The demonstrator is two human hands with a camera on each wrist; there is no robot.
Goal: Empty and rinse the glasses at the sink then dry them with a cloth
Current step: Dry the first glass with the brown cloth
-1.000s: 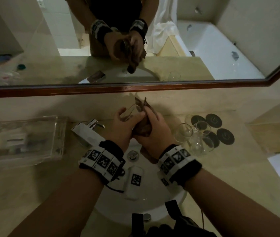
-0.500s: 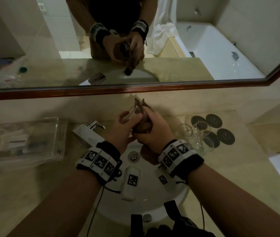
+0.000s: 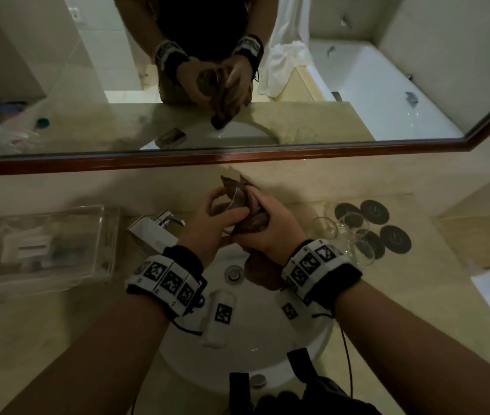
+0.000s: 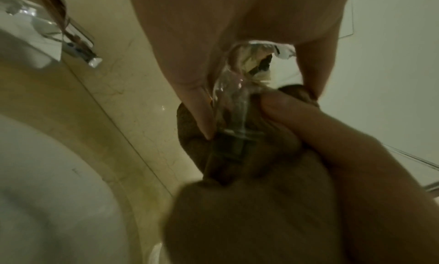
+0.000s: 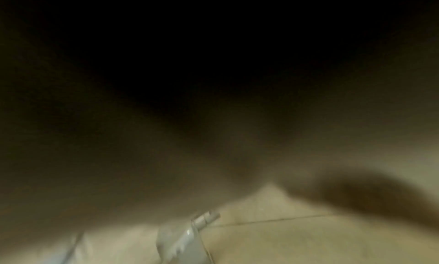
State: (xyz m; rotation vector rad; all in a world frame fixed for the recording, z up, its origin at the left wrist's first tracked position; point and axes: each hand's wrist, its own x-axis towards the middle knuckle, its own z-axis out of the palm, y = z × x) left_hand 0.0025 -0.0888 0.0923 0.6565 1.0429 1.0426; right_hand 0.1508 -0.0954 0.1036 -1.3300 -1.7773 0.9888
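Hands raised over sink (image 3: 246,348), left hand (image 3: 208,226) gripping glass (image 3: 231,202), right hand (image 3: 270,229) clutching cloth (image 3: 252,223)

A brown cloth (image 3: 252,220), white sink (image 3: 246,339), black round coasters (image 3: 395,238), beige marbled counter (image 3: 417,310), reddish-brown mirror frame (image 3: 237,157).

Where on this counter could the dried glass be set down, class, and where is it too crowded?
Free: the bare counter right of the sink, nearer than the coasters, and the stretch between the clear tray and the sink. Crowded: the glasses clustered on the coasters, and around the tap behind the left hand.
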